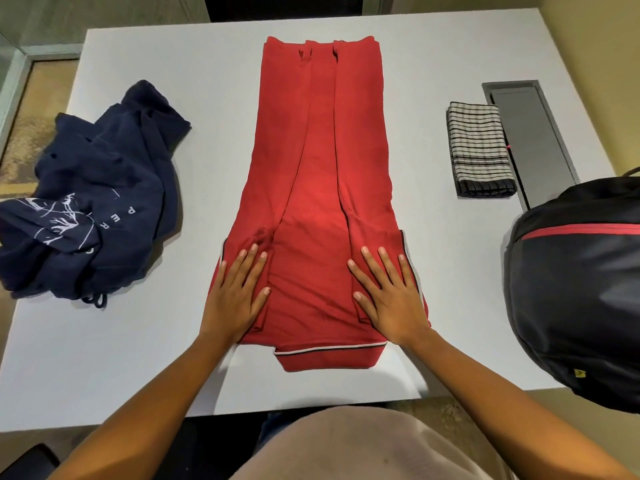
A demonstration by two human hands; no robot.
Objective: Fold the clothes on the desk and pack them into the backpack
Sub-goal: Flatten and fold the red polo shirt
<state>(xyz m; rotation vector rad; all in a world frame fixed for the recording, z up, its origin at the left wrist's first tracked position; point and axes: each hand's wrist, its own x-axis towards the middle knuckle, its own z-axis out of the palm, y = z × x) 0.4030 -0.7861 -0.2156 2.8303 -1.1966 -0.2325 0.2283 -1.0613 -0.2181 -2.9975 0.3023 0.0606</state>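
Note:
A red shirt (322, 161) lies flat down the middle of the white desk (214, 81), both sides folded inward into a long strip, its collar at the near edge. My left hand (235, 292) presses flat on the near left fold, fingers straight. My right hand (388, 292) presses flat on the near right fold, fingers spread. A crumpled navy garment (100, 195) with white print sits at the left. A folded striped cloth (479, 148) lies at the right. The black backpack (581, 289) with a red stripe stands at the desk's right front corner.
A grey cable hatch (540, 133) is set into the desk behind the striped cloth, which partly overlaps it. The desk's near edge runs just in front of the shirt's collar. Floor shows past the left edge.

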